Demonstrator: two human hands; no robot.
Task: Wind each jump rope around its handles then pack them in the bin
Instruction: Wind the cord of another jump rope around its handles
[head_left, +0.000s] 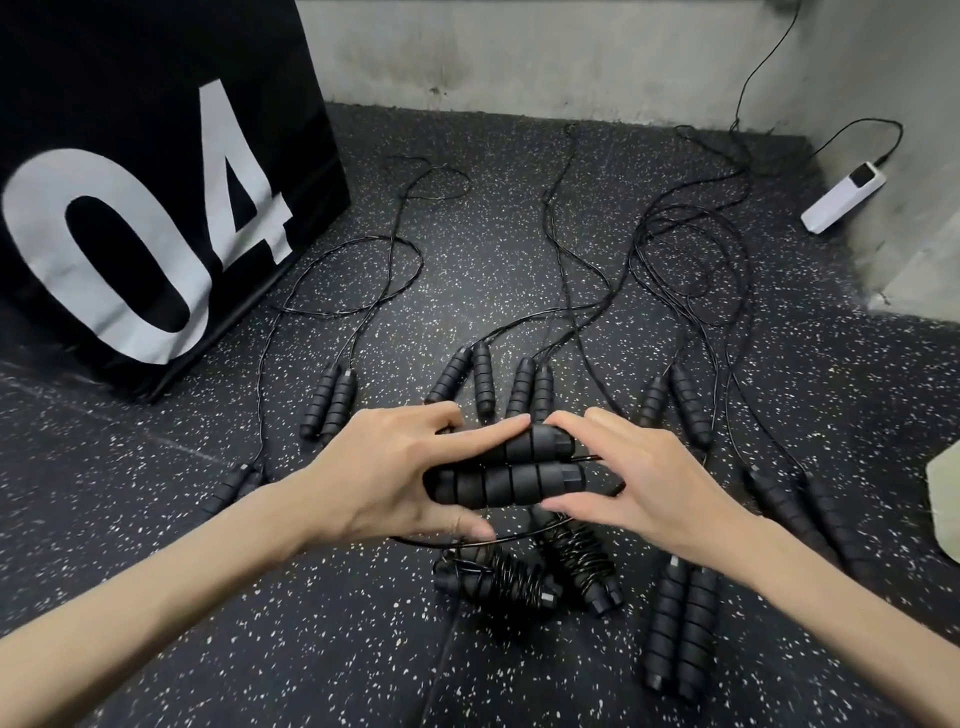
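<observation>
From the head camera, both bare forearms reach forward and meet over the middle of the floor. The left hand grips a pair of black foam handles held side by side and lying crosswise, its index finger stretched along the upper handle and its thumb tucked under the lower one. The right hand cups the hard end caps of the same pair, fingers curled over the top and thumb pressed below. A thin black cord drops from the pair and loops beneath the hands.

Just below the hands lie two wound ropes, their cords coiled tightly around paired handles. An unwound pair of ribbed handles lies right of them. More handle pairs sit in a row beyond the hands, with further pairs at the far left and far right, and their loose cords trail and tangle toward the wall.

The floor is dark rubber flecked with white. A black fabric bin printed with a large white "04" stands at upper left. A grey concrete wall runs behind, and a white power strip with its lead leans in the right corner.
</observation>
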